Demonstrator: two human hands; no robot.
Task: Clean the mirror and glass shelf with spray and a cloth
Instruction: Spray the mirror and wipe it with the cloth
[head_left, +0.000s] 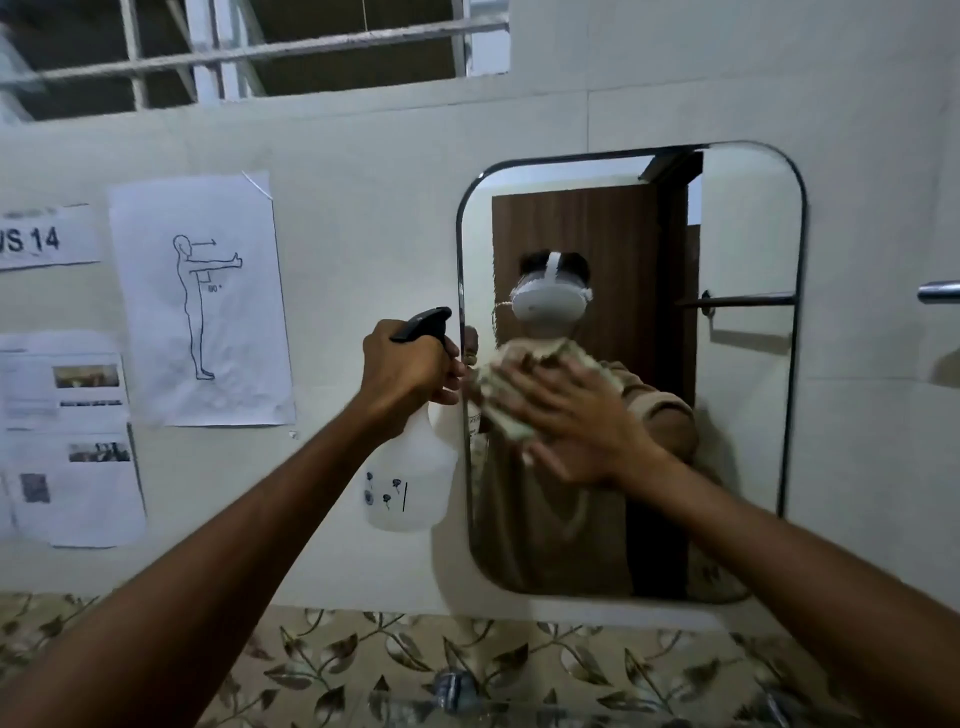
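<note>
Mirror, right of centre, gets wiped: right hand presses cloth flat; left hand grips spray bottle aside, ready.

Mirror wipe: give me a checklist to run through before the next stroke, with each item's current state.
1. Cloth flat against the mirror: ok, right hand presses it on the glass.
2. Spray bottle secured: ok, left hand grips its neck, upright.
3. Nozzle aimed at the mirror: ok, it points towards the glass.
4. Liquid left in the bottle: cannot tell.
5. Glass already wet: cannot tell.
6. Glass shelf reachable: cannot tell, blurred at the frame's bottom.
</note>
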